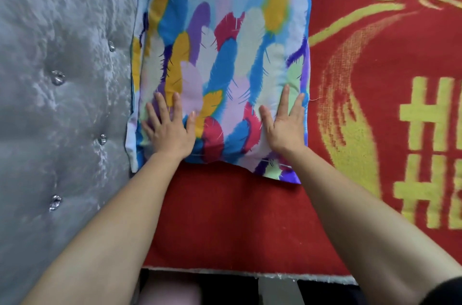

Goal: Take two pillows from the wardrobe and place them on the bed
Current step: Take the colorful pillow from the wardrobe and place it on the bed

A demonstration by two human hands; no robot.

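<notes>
Both arms reach out over the red bedspread; left hand and right hand lie flat, fingers spread, gripping nothing, on a feather-print pillow beside the grey tufted headboard. Only this pillow shows; I judge another remains

A pillow printed with many-coloured feathers lies on the bed, which is covered by a red blanket with yellow patterns. At nine o'clock of the pillow stands a grey tufted headboard with shiny buttons, touching the pillow's edge. Both hands lie flat and spread, palms down, on the pillow's near end: the left hand at seven o'clock, the right hand at five o'clock.
</notes>
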